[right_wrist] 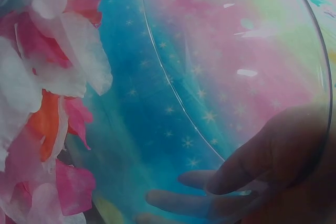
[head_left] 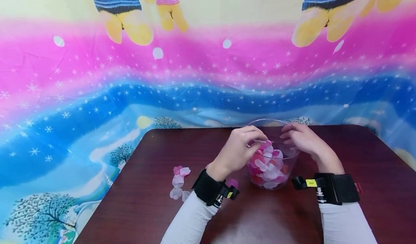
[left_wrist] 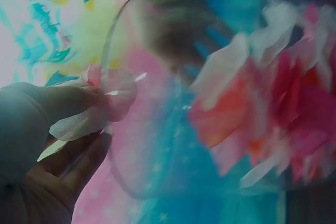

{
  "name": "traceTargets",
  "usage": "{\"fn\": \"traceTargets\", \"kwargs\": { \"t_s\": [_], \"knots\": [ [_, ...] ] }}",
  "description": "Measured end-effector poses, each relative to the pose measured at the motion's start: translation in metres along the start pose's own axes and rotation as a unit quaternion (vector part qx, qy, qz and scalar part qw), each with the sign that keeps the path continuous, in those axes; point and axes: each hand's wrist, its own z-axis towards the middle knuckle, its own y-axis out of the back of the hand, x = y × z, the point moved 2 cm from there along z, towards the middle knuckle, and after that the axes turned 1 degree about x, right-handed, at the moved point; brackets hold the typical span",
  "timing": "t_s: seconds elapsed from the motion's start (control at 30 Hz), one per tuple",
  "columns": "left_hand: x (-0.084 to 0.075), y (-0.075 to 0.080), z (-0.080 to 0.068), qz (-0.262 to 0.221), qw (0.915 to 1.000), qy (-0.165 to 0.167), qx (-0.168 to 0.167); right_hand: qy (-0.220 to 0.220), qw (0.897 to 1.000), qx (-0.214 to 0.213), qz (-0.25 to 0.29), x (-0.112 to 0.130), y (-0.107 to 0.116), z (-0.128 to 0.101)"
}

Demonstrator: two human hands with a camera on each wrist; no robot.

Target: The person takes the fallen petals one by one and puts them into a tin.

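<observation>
Petals fill the lower part of a clear glass bowl (head_left: 272, 153) on the dark brown tabletop (head_left: 146, 200) in the head view. They are pink, white and red. The left hand (head_left: 238, 148) is at the bowl's rim and pinches a pale pink petal (head_left: 264, 143) between thumb and fingers, right over the opening. The right hand (head_left: 303, 139) curls round the far side of the bowl and holds it steady. A small heap of loose petals (head_left: 180, 181) lies on the tabletop, left of the left wrist. So, as I judge it, most petals are already in the bowl and a few are left to pick up.

From the left wrist, the fingers (left_wrist: 63, 103) squeeze the thin petal (left_wrist: 100, 108) at the bowl's rim. The petals inside (left_wrist: 273, 108) look blurry.

From the right wrist, the camera looks through the glass wall (right_wrist: 220, 77). Fingers (right_wrist: 252, 177) press flat on the outside of the glass, with the thumb hooked at the rim. The petals (right_wrist: 47, 103) sit piled at the left.
</observation>
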Motion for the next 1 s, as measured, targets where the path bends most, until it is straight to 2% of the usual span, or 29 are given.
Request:
{"fn": "traceTargets", "kwargs": {
  "t_s": [0.2, 0.37, 0.5, 0.63, 0.77, 0.9, 1.0],
  "knots": [
    [0.0, -0.012, 0.001, 0.064, 0.9975, -0.011, 0.027, -0.002, 1.0, -0.001, 0.004, 0.0, 0.0, 0.0],
    [-0.001, -0.01, 0.003, 0.066, 0.9974, -0.003, 0.026, -0.006, 1.0, -0.002, 0.002, 0.001, 0.001, 0.001],
    [0.0, -0.002, 0.001, 0.062, 0.9978, 0.014, 0.018, -0.013, 1.0, 0.001, 0.004, 0.0, 0.001, 0.002],
    [0.003, 0.017, -0.003, 0.055, 0.9982, 0.025, -0.003, -0.014, 1.0, 0.004, 0.004, 0.0, -0.001, 0.002],
    [0.007, 0.046, -0.006, 0.05, 0.9977, 0.044, -0.012, -0.006, 1.0, 0.003, 0.001, 0.0, -0.002, 0.001],
    [0.02, 0.074, -0.016, 0.047, 0.9942, 0.096, -0.004, -0.002, 1.0, 0.0, -0.003, -0.001, 0.0, 0.001],
    [0.034, 0.092, -0.028, 0.046, 0.9879, 0.148, 0.006, 0.0, 1.0, 0.001, -0.007, -0.001, 0.0, 0.001]
  ]
}}
